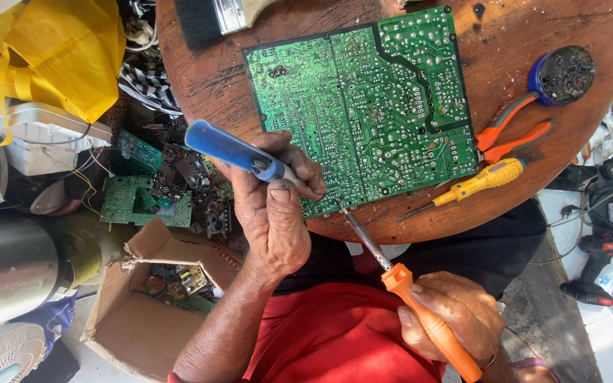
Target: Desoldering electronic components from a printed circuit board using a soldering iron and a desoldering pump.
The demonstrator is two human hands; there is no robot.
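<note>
A large green circuit board (370,106) lies solder side up on a round wooden table (533,163). My left hand (274,206) grips a blue-handled tool (232,150), its tip at the board's near edge. My right hand (455,315) holds a soldering iron with an orange handle (431,323); the iron's metal tip (342,208) touches the board's lower edge beside my left fingers.
On the table lie a yellow screwdriver (480,182), orange-handled pliers (509,131), a blue tin of dark paste (565,73) and a brush (211,18). Left of the table are a cardboard box (143,312) of parts, loose boards (136,198), a yellow bag (58,53) and a fan (1,354).
</note>
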